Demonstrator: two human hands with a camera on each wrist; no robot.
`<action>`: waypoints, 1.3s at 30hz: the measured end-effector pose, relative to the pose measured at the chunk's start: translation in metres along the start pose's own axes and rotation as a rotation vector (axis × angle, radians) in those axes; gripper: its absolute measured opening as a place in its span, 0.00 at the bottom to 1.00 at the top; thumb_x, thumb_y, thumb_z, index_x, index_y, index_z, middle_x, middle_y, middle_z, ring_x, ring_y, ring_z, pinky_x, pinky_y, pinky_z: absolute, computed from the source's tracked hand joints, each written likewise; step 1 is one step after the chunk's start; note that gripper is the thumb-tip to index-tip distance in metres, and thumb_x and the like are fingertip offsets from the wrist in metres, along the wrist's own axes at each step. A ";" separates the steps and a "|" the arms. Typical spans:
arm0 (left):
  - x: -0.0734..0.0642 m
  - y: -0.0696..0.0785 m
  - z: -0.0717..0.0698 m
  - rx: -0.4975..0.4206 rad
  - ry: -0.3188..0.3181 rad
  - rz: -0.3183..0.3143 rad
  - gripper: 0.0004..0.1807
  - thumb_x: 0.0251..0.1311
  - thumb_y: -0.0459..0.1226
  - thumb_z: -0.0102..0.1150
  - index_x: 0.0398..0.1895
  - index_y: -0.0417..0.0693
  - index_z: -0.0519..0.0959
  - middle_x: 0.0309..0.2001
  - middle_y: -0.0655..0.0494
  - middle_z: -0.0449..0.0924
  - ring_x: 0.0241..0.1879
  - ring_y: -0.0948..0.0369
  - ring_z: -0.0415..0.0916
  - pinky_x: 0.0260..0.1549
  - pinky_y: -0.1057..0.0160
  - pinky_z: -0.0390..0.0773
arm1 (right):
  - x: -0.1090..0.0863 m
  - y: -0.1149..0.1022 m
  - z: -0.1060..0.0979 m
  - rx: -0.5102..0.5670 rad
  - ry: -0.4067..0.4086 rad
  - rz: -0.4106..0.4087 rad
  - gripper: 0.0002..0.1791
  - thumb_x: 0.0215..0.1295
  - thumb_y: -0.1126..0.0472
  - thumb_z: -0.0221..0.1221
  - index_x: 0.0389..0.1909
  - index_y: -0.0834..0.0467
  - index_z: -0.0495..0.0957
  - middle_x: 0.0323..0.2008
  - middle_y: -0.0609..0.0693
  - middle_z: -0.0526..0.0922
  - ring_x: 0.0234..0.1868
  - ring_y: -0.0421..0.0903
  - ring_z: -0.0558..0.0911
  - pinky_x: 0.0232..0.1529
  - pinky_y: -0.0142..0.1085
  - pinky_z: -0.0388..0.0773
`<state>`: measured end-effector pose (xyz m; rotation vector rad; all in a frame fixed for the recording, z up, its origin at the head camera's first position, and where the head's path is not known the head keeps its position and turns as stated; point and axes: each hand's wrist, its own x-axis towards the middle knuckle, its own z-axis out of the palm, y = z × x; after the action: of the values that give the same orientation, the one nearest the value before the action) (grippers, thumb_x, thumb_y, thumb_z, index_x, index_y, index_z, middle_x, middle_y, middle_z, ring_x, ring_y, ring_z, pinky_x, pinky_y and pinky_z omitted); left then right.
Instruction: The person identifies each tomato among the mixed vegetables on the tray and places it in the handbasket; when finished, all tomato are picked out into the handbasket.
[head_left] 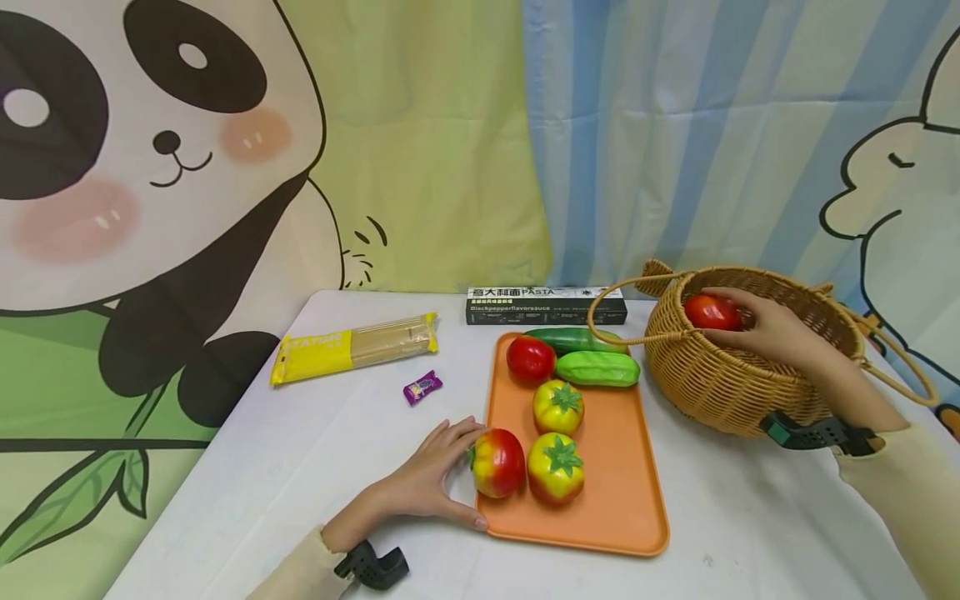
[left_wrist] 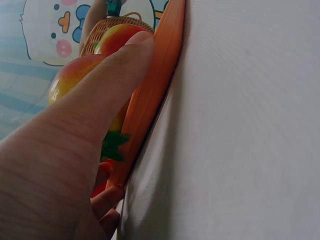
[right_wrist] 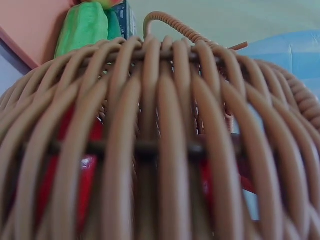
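Note:
At the mouth of the wicker basket (head_left: 720,392), my right hand (head_left: 765,329) grips a shiny red fruit (head_left: 708,312) between thumb and fingers. In the right wrist view the basket's weave (right_wrist: 170,160) fills the picture, with red patches showing through its gaps. My left hand (head_left: 427,479) is spread at the left edge of the orange tray (head_left: 607,500), its thumb at the near corner. Close by its fingers lies a red-yellow fruit (head_left: 498,463) with a green leafy top. Two yellow fruits, one farther (head_left: 551,407) and one nearer (head_left: 549,483), sit beside it.
Another red fruit (head_left: 531,360), a dark cucumber (head_left: 573,339) and a light green vegetable (head_left: 597,368) fill the tray's far end. Behind is a black pasta box (head_left: 546,312). To the left lie a yellow noodle packet (head_left: 315,354) and a purple wrapped sweet (head_left: 422,387).

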<state>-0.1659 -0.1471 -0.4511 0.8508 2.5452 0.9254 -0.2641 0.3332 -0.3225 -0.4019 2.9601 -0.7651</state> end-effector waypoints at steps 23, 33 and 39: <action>0.001 0.000 0.001 0.007 0.002 -0.001 0.58 0.40 0.61 0.74 0.75 0.57 0.56 0.77 0.54 0.50 0.77 0.55 0.39 0.74 0.47 0.32 | -0.003 -0.004 0.002 0.019 0.030 -0.025 0.37 0.71 0.51 0.57 0.72 0.66 0.56 0.64 0.75 0.63 0.53 0.73 0.75 0.43 0.61 0.79; 0.000 -0.001 0.000 -0.002 0.000 -0.003 0.58 0.40 0.61 0.74 0.75 0.58 0.56 0.77 0.54 0.49 0.77 0.55 0.39 0.74 0.46 0.32 | -0.010 -0.013 0.002 0.106 0.153 -0.044 0.28 0.72 0.52 0.56 0.65 0.66 0.68 0.57 0.71 0.73 0.54 0.70 0.75 0.46 0.64 0.75; 0.001 -0.001 0.000 -0.007 -0.005 -0.007 0.59 0.40 0.61 0.74 0.76 0.58 0.56 0.77 0.54 0.48 0.77 0.55 0.38 0.74 0.46 0.32 | -0.015 -0.017 0.005 0.113 0.218 -0.051 0.26 0.70 0.52 0.58 0.62 0.63 0.71 0.55 0.66 0.76 0.50 0.52 0.79 0.42 0.38 0.80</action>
<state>-0.1666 -0.1471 -0.4516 0.8400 2.5378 0.9281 -0.2447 0.3208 -0.3188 -0.4121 3.0949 -1.0395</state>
